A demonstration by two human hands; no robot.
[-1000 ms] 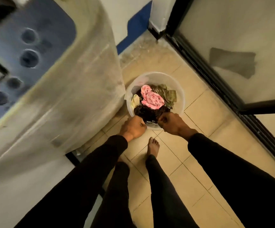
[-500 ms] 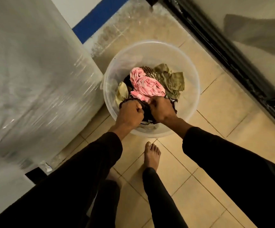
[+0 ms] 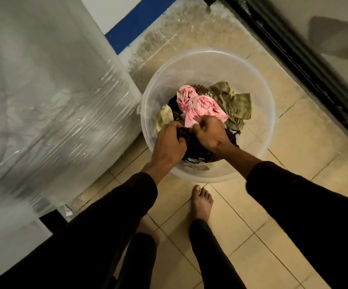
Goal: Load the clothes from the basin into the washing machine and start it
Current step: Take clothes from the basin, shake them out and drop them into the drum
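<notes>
Fingers (image 3: 180,140) of the left hand (image 3: 168,144) are curled tight into a dark, crumpled garment (image 3: 194,147) at the near side of the pile; fingers of the right hand (image 3: 209,134) are likewise bunched, clamped on the same dark cloth where it meets the edge of a pink-and-white patterned cloth (image 3: 198,107). Both hands sit knuckle to knuckle, almost touching, inside the round translucent plastic basin (image 3: 260,97).

The basin stands on the beige tiled floor (image 3: 306,142). Clothes fill its lower half: the pink cloth on top at centre, an olive-green crumpled cloth (image 3: 234,103) at 2 o'clock from it, a brown-and-cream checked piece (image 3: 200,89) at 12 o'clock, a pale yellowish piece (image 3: 164,116) at 9 o'clock, the dark garment at 6 o'clock under the hands.

At 9 o'clock of the basin, just beside its rim, is the white washing machine wrapped in clear plastic film (image 3: 54,101); only its side shows. A blue painted wall stripe (image 3: 139,19) runs at 11 o'clock. A black door frame (image 3: 306,65) crosses at 2 o'clock.

Black sleeves (image 3: 114,215) cover both forearms. A bare foot (image 3: 202,203) rests on the tiles at 6 o'clock of the basin, close to its near rim.
</notes>
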